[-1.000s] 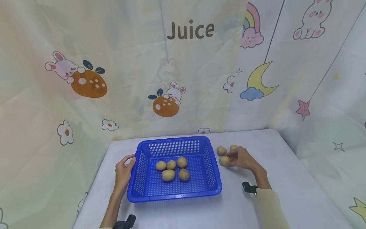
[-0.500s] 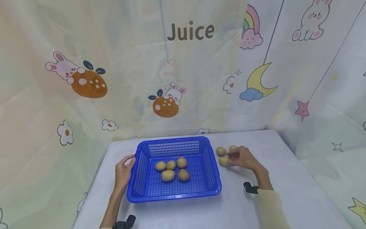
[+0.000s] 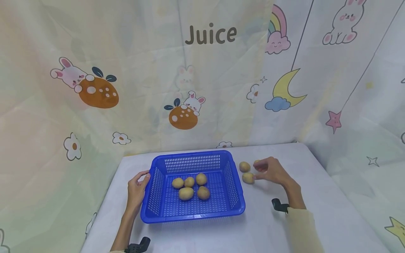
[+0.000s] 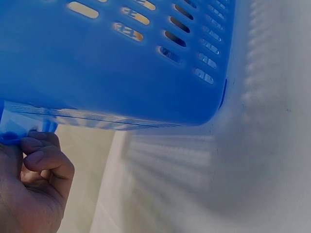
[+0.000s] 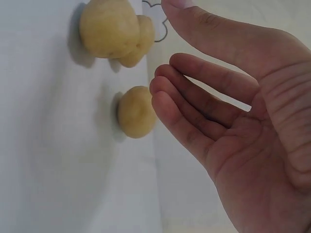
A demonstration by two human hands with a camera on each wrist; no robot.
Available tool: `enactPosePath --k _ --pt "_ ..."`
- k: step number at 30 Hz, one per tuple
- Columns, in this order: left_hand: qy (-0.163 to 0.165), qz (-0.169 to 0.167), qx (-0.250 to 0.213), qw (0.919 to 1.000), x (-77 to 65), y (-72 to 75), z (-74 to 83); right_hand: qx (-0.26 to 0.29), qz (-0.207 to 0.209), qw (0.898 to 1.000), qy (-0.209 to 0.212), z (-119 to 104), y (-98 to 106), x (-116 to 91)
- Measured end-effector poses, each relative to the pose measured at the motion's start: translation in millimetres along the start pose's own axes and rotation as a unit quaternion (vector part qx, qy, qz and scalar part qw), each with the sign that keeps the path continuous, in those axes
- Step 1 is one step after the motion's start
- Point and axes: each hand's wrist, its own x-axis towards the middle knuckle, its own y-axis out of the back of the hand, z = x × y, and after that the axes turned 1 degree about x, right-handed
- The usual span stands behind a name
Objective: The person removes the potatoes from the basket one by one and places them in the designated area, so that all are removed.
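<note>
A blue plastic basket [image 3: 193,218] stands on the table with several potatoes [image 3: 186,193] on its bottom. My left hand [image 3: 137,191] grips the basket's left rim; in the left wrist view its fingers [image 4: 51,162] curl at the blue edge. To the right of the basket are three loose potatoes: a near one [image 3: 248,178], one behind it [image 3: 244,166], and a third [image 3: 257,162] partly hidden by my right hand [image 3: 272,171]. That hand hovers beside them, thumb apart from the gently bent fingers [image 5: 184,114], holding nothing. The right wrist view shows a gap between hand and potatoes.
A white cloth covers the table [image 3: 284,225]. Right behind its back edge hangs a printed curtain [image 3: 215,88], which also runs along both sides. Dark wrist cameras [image 3: 280,205] are strapped to both wrists.
My right hand has drawn slightly right and up from the near potato, with thumb and fingers wider apart. The left hand and basket stay in place.
</note>
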Motion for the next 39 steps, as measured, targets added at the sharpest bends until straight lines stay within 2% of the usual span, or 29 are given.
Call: enactPosePath --k 8,19,30,39 --pt "0.006 0.002 -0.001 1.0000 0.1 0.5 0.8 -0.012 0.008 1.000 0.022 -18.7 11.6 2.6" --pt "0.009 -0.002 -0.009 0.9999 1.8 0.1 1.4 0.001 0.019 0.999 0.027 -46.8 22.2 5.8" --pt "0.011 0.000 -0.004 0.9999 -0.2 1.7 0.3 0.003 0.028 0.998 0.047 -84.5 17.9 9.7" --pt "0.012 -0.001 0.000 0.9999 0.4 1.8 0.0 0.010 0.027 0.997 0.072 -105.9 10.6 15.2"
